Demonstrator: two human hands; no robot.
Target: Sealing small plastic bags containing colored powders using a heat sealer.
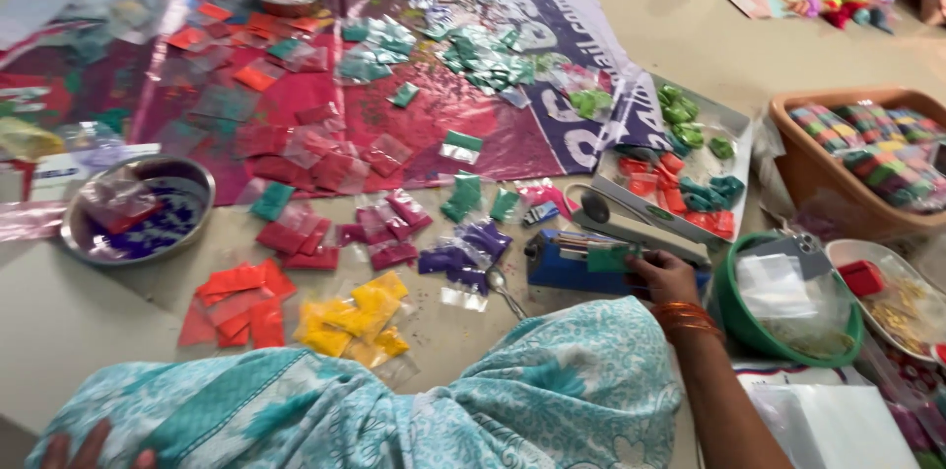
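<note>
Nearest you, your knee is draped in soft teal printed cloth (552, 400). Your left hand (94, 451) shows only fingertips at the bottom edge, resting on that cloth; you cannot tell its grip. Your right hand (662, 277), orange bangles at the wrist, pinches a small green packet (613, 257) against the blue sealer (581, 260), whose grey arm is raised. A metal spoon (505, 290) lies just left of the sealer. On the floor (690, 26) beyond your knee lie glossy clear packets of powder: yellow (357, 321), red (241, 300), purple (463, 247). A green bowl (759, 331) sits right of your wrist. Farther off, a steel bowl (138, 211) rests at the near left corner of a shiny magenta sheet (473, 134) strewn with more packets.
</note>
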